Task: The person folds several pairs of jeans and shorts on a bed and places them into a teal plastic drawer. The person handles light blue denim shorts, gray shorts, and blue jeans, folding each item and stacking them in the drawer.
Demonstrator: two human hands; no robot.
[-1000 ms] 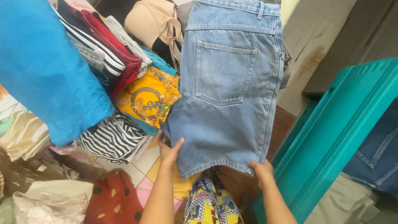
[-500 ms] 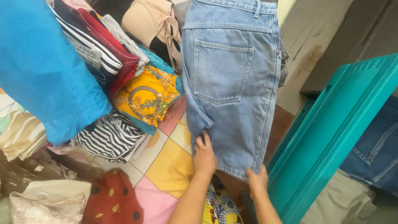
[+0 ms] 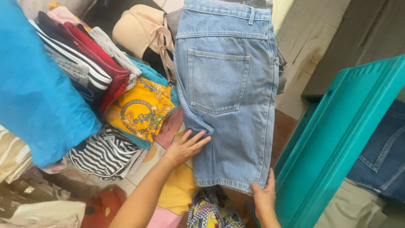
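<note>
A pair of light blue denim shorts [image 3: 230, 97] lies folded lengthwise on the bed, back pocket up, waistband at the far end. My left hand [image 3: 185, 145] rests flat on the shorts' left edge near the crotch fold, fingers spread. At the lower right corner of the hem, my right hand [image 3: 263, 196] pinches the fabric.
Piles of folded clothes lie to the left: a bright blue garment [image 3: 38, 93], striped tops [image 3: 103, 154], a yellow patterned piece [image 3: 139, 109]. A beige bra [image 3: 141, 27] lies at the back. A teal plastic crate [image 3: 341, 135] stands right, dark jeans [image 3: 382, 156] beyond it. A patchwork bedsheet [image 3: 179, 190] lies beneath.
The shorts' left leg has been folded over onto the right, narrowing them. My left hand went from gripping the hem corner to pressing flat on the folded edge. The right hand stayed at the hem.
</note>
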